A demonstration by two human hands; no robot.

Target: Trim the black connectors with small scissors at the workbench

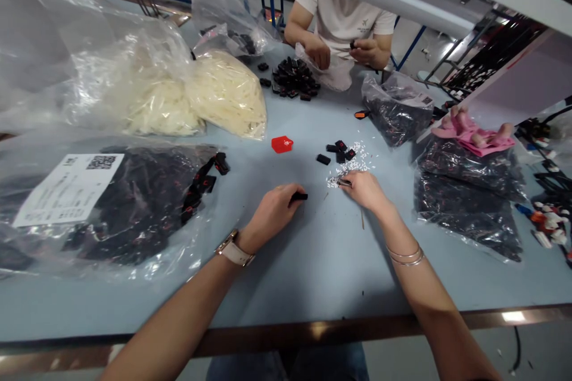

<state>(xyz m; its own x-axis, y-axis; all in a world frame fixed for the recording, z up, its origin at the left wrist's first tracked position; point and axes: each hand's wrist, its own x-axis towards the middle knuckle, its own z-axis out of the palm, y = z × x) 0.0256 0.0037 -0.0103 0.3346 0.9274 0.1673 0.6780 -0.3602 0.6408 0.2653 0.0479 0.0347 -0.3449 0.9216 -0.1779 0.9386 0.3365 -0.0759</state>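
Observation:
My left hand (pixel 277 209) is closed on a small black plastic connector housing (pixel 299 196), which juts out past the thumb to the right. Over at the heap of tiny white pieces (pixel 355 161), my right hand (pixel 363 188) pinches a thin, dark metallic tool (pixel 344 183); its tip touches the near edge of the heap and its exact kind is unclear. Several black connector housings (pixel 340 156), some with red parts, lie against the heap's left side. A red flat piece (pixel 282 144) with white bits on it rests farther left.
A labelled clear bag of black parts (pixel 134 208) fills the left side, with bags of cream-coloured pieces (pixel 227 95) behind. Bags of black parts (pixel 467 196) and pink gloves (pixel 478 134) lie right. Across the table, a co-worker's hands (pixel 364 52) work near a black connector pile (pixel 295 76).

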